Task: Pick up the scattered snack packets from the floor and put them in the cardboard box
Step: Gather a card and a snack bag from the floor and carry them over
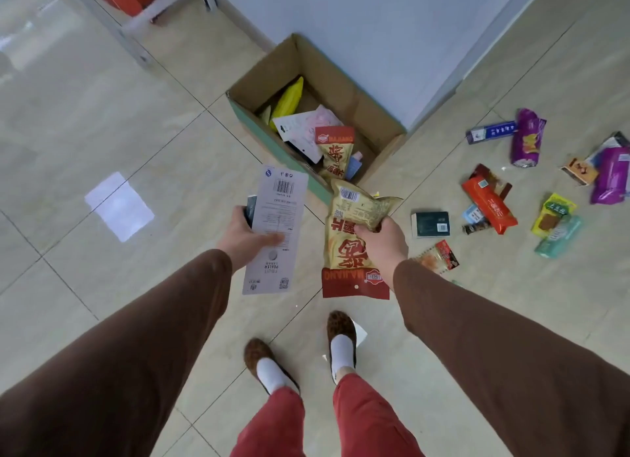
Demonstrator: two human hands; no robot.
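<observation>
An open cardboard box (368, 105) stands on the floor against the wall corner, with several packets inside, among them a yellow one (289, 98) and a red-and-tan snack bag (335, 153). My left hand (245, 235) holds a long grey card pack labelled fruit peeler (276, 228) just in front of the box. My right hand (381, 242) grips a tan-and-red snack bag (347, 252) upside down, near the box's front corner. Several packets lie scattered on the floor to the right: an orange one (491, 206), purple ones (526, 138), a dark small box (430, 224).
A white wall (375, 30) rises behind the box. A metal shelf leg (136, 52) with red items stands at the upper left. My feet in brown slippers (341, 337) stand on the tiled floor, one on a white scrap of paper (360, 334).
</observation>
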